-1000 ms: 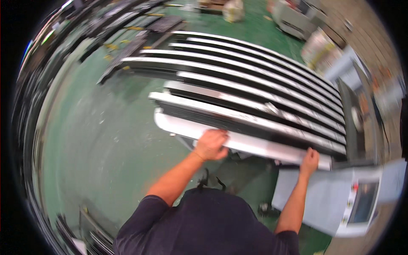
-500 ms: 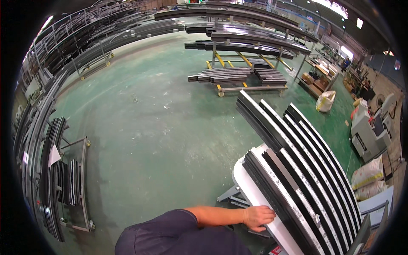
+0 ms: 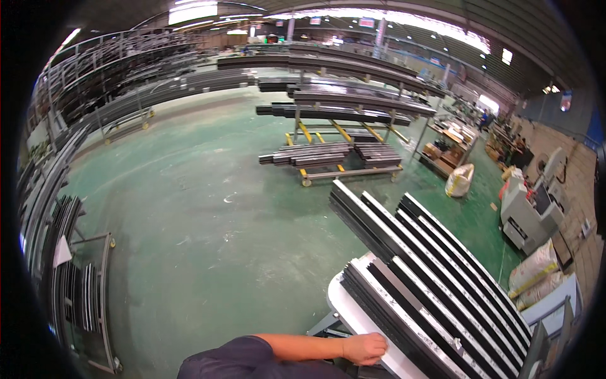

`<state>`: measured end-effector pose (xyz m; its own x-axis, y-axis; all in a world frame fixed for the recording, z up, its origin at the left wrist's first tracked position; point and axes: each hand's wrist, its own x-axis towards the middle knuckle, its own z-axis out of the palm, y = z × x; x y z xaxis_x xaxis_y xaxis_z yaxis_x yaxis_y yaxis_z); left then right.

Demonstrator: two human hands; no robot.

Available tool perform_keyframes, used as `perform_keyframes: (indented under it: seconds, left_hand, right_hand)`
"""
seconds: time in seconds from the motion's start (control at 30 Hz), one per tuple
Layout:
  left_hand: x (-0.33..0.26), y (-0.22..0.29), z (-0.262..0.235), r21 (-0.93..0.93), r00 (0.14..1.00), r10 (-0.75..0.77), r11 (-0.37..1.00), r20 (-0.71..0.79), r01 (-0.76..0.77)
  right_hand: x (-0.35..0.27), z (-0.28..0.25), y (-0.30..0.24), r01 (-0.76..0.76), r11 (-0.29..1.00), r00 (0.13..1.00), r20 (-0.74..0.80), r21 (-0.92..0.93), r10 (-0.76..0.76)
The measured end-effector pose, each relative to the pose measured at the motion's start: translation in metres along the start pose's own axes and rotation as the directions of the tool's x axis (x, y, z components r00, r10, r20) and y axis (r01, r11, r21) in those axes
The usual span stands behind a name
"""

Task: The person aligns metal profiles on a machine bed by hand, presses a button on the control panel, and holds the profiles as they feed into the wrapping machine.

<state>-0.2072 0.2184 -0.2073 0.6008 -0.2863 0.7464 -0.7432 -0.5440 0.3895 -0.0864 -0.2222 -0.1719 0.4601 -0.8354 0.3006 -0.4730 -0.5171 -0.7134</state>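
Observation:
My left hand [image 3: 365, 349] rests at the near left edge of a white-topped table [image 3: 353, 313], its fingers curled and the fingertips hidden. Whatever lies under the fingers, if anything, cannot be made out. Just beyond the hand, a row of long dark profiles [image 3: 371, 302] lies on the tabletop. More long strips with white upper faces and black sides [image 3: 457, 287] lie side by side to the right, their far ends sticking out past the table. A small pale piece [image 3: 457, 343] sits on one of the strips. My right hand is out of view.
A wheeled rack [image 3: 353, 170] with stacked dark profiles stands ahead. Another rack [image 3: 106, 297] holds profiles at the left. White sacks [image 3: 459, 181], a grey machine [image 3: 530, 218] and a shelf table [image 3: 448, 148] are on the right. Green floor [image 3: 208, 252] lies between.
The view has tilted up and turned slightly right, so the table, strips and racks appear lower and further left. My left hand stays at the table edge, its fingers now more curled.

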Motion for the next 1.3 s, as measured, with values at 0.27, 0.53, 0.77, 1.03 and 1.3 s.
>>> perform_keyframes:
  seconds: [0.27,0.53,0.77,1.03,1.3]
  left_hand:
    - [-0.017,-0.026,-0.093,0.408,0.911,-0.319,0.819,-0.26,0.403]
    - [-0.037,-0.019,-0.131,0.42,0.838,-0.386,0.735,-0.386,0.533]
    - [-0.037,-0.04,-0.12,0.462,0.868,-0.325,0.746,-0.376,0.48]
    - [-0.038,-0.047,-0.118,0.458,0.89,-0.283,0.777,-0.359,0.432]
    - [-0.043,-0.043,-0.121,0.451,0.879,-0.279,0.774,-0.388,0.444]
  right_hand:
    - [-0.007,-0.006,-0.009,0.047,0.986,0.98,0.183,0.161,-0.077]
    - [-0.03,-0.004,-0.021,0.023,0.991,0.976,0.21,0.131,-0.05]
    - [-0.02,-0.013,-0.03,-0.011,0.989,0.989,0.144,0.148,-0.011]
    - [0.049,0.053,0.053,0.012,0.972,0.991,0.125,0.235,-0.042]
    - [-0.01,-0.009,-0.024,0.029,0.999,0.99,0.136,0.022,-0.032]
